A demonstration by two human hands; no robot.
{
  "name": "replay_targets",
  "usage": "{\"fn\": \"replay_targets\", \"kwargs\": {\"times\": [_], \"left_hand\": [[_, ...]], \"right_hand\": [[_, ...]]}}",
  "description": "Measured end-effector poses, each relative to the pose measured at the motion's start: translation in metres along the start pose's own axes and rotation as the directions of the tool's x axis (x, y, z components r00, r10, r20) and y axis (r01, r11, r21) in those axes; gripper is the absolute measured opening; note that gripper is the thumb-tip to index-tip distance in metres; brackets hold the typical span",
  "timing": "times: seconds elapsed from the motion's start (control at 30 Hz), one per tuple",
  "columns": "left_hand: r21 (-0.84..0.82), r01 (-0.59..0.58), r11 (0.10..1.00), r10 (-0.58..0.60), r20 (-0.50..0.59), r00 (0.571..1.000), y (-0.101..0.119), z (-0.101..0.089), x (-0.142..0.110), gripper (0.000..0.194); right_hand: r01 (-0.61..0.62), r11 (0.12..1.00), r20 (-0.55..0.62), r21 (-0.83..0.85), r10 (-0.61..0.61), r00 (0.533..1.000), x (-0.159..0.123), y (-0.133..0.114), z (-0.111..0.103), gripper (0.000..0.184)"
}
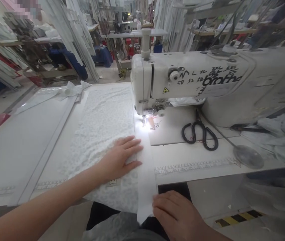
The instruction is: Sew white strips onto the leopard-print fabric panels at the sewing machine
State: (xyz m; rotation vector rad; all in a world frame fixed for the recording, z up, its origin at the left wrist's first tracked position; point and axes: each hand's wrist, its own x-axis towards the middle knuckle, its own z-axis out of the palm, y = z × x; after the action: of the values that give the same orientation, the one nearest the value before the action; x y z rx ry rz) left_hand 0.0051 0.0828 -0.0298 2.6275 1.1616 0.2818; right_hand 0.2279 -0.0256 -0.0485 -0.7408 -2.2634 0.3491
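Note:
My left hand [122, 157] lies flat, fingers stretched out, on a white lace fabric [99, 130] spread over the sewing table. Along the lace's right edge runs a plain white strip [145, 167] that leads under the lit presser foot [144, 121] of a white sewing machine [182, 80]. My right hand [177, 214] is at the table's front edge, fingers curled, pinching the strip's lower end where it hangs off the table.
Black scissors [199, 133] lie on the machine bed right of the needle. A round metal disc on a rod [248, 156] rests near a printed ruler [195, 165]. Crumpled fabric [283, 134] sits at far right. Workshop racks stand behind.

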Motion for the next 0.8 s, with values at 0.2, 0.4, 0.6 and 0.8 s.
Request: {"fn": "replay_targets", "kwargs": {"times": [0.2, 0.4, 0.6, 0.8], "left_hand": [[0.052, -0.024, 0.998, 0.025, -0.011, 1.000, -0.027, -0.007, 0.018, 0.047], [0.093, -0.067, 0.993, 0.069, -0.022, 0.997, -0.052, -0.013, 0.042, 0.046], [0.104, -0.105, 0.989, 0.111, -0.047, 0.993, -0.072, -0.020, 0.065, 0.043], [0.078, -0.110, 0.991, 0.115, -0.068, 0.991, -0.089, -0.029, 0.089, 0.033]], "right_hand": [[-0.022, 1.000, 0.040, 0.008, 0.021, 0.999, 0.026, 0.018, -0.002, 0.021], [-0.062, 0.997, 0.058, -0.043, 0.065, 0.996, 0.050, 0.040, -0.002, 0.024], [-0.077, 0.996, 0.032, -0.036, 0.078, 0.996, 0.068, 0.065, -0.001, 0.021], [-0.094, 0.993, 0.050, -0.065, 0.097, 0.994, 0.087, 0.088, 0.001, 0.023]]}}
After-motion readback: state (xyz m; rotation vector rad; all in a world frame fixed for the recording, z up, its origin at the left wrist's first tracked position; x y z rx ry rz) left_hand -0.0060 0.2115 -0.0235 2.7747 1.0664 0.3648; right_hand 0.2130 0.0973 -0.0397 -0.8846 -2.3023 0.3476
